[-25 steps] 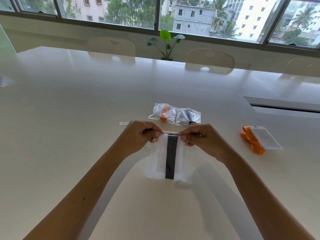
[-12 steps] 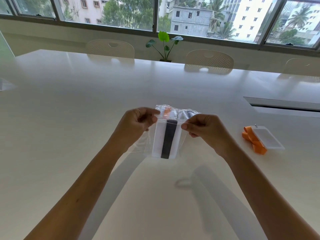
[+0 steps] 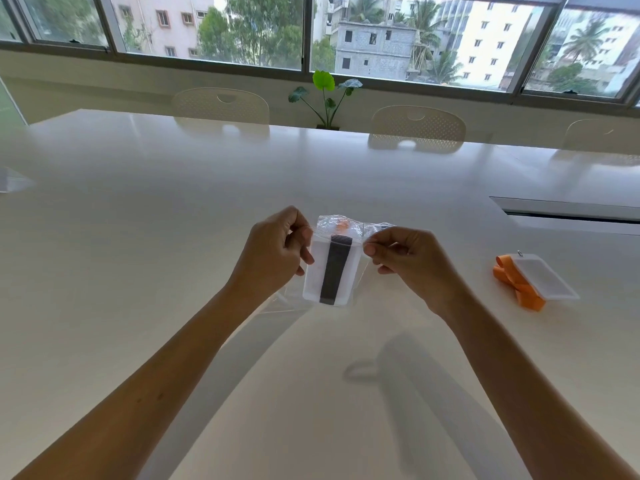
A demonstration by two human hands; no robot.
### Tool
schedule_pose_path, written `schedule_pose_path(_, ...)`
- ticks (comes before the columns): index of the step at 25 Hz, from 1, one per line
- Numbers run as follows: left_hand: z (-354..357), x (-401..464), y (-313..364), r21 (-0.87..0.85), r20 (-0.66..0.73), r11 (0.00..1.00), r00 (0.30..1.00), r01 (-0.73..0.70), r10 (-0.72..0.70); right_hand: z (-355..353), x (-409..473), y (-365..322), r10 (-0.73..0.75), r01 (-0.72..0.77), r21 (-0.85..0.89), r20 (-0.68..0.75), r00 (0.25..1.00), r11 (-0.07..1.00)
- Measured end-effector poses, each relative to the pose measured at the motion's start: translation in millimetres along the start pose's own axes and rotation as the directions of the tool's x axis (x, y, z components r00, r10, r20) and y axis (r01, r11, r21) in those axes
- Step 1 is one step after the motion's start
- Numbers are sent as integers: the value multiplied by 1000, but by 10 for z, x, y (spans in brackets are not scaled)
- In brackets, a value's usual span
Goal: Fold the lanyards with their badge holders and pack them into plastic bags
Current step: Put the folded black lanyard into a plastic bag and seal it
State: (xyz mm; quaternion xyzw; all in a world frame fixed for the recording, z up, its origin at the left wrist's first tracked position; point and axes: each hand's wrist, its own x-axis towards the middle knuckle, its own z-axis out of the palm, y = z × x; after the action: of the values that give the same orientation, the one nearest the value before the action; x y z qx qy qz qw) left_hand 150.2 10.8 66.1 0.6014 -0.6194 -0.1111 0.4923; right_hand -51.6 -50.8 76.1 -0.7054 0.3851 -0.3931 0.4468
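Here, both hands, left (image 3: pixel 273 252), right (image 3: pixel 410 259), pinching plastic bag (image 3: pixel 330 268) top corners

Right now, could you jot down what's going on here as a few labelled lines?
held: plastic bag with a badge holder and black lanyard inside
left hand: pinches the bag's top edge
right hand: pinches the other end of that edge
behind: packed bags, partly hidden
unpacked: orange lanyard with its holder, on the table to the right
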Motion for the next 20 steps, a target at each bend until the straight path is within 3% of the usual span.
schedule_pose_path(6, 23, -12, 15, 134, -87, 980, 984, -146, 158, 100, -64, -3, -113, 63, -260, -180, 977, 963)
schedule_pose_path(11, 66, 16, 82, -164, -19, 986, 1000, 0, -3, 22, -79, -65, -89, 68, -102, -227, 970, 993)
schedule_pose_path(15, 133, 57, 145, -100, 6, 993, 998, -58, 59, -108, -85, -55, -87, 83, -30, -170, 982, 996)
schedule_pose_path(20, 373, 110, 266, 150, -36, 977, 987, -152, 159, -345, -69, 41, -163, 113, -295, -149, 975, 949)
